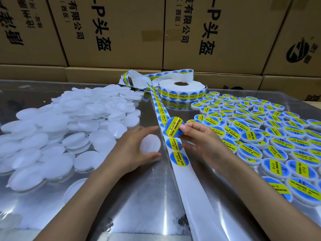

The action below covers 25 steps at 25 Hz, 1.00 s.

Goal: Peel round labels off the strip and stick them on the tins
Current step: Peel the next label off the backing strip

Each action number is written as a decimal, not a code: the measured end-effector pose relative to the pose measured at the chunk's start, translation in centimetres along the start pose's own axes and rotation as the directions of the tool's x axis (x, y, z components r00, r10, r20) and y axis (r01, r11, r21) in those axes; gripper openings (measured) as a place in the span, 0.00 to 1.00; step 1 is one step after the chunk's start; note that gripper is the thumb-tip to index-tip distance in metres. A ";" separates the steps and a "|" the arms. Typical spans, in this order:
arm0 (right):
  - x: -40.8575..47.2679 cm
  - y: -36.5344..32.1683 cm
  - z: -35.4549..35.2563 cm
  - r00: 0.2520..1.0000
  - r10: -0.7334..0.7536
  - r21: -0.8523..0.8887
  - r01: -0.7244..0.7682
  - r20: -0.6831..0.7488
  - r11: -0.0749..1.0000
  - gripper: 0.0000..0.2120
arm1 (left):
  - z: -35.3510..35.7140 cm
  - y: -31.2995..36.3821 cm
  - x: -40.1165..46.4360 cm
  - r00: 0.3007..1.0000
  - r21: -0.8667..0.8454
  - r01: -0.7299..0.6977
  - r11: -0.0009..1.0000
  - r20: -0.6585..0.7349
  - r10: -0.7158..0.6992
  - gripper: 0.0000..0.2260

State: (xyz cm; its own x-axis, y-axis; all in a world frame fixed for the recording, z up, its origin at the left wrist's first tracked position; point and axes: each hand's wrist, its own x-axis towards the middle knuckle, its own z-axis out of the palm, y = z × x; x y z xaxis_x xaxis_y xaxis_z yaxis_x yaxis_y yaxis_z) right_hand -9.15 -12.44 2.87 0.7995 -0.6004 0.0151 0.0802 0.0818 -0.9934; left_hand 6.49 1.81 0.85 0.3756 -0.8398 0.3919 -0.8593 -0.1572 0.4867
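Note:
A white backing strip (189,186) runs from the roll (181,90) down the middle of the table, with round blue-and-yellow labels along its upper part. My right hand (203,140) pinches one peeled label (173,126) just above the strip. My left hand (132,150) holds a plain white round tin (150,143) between fingers and thumb, left of the strip. A heap of unlabelled white tins (60,129) lies at the left. Labelled tins (271,136) cover the right side.
The table top (132,211) is shiny metal and reflects the light. Stacked brown cardboard boxes (121,32) form a wall along the far edge. Loose strip (139,79) loops beside the roll at the back.

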 end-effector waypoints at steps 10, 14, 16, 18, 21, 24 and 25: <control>-0.7 0.1 0.7 0.985 0.075 0.009 -0.078 0.153 0.997 0.07 | 0.8 2.4 -0.2 0.974 -0.255 -0.212 0.943 -0.130 0.184 0.40; -0.8 -0.1 0.7 0.984 0.090 -0.002 -0.091 0.152 0.996 0.05 | 0.9 2.6 -0.3 0.972 -0.255 -0.213 0.943 -0.157 0.177 0.43; -0.9 -0.2 0.8 0.985 0.096 -0.006 -0.096 0.145 0.995 0.06 | 0.9 2.8 -0.3 0.971 -0.251 -0.217 0.943 -0.158 0.181 0.43; -1.0 -0.4 0.9 0.986 0.098 -0.024 -0.096 0.133 0.995 0.07 | 0.8 2.9 -0.4 0.969 -0.247 -0.224 0.943 -0.163 0.187 0.44; -1.0 -0.4 0.9 0.988 0.099 -0.047 -0.094 0.116 0.994 0.07 | 0.8 2.9 -0.4 0.965 -0.244 -0.235 0.941 -0.172 0.197 0.44; -0.9 -0.3 0.9 0.990 0.096 -0.064 -0.090 0.102 0.994 0.08 | 0.8 2.9 -0.4 0.963 -0.248 -0.243 0.938 -0.179 0.202 0.44; -0.9 -0.2 0.9 0.991 0.093 -0.070 -0.086 0.099 0.994 0.08 | 0.8 2.9 -0.4 0.962 -0.251 -0.246 0.936 -0.183 0.203 0.44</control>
State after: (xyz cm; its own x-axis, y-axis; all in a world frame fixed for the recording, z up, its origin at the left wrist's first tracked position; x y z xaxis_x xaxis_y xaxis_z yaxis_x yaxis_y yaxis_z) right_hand -9.33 -11.24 3.19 0.8584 -0.5086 -0.0659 -0.0308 0.0771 -0.9965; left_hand 3.55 1.23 1.46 0.2501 -0.7446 0.6189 -0.8100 0.1893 0.5551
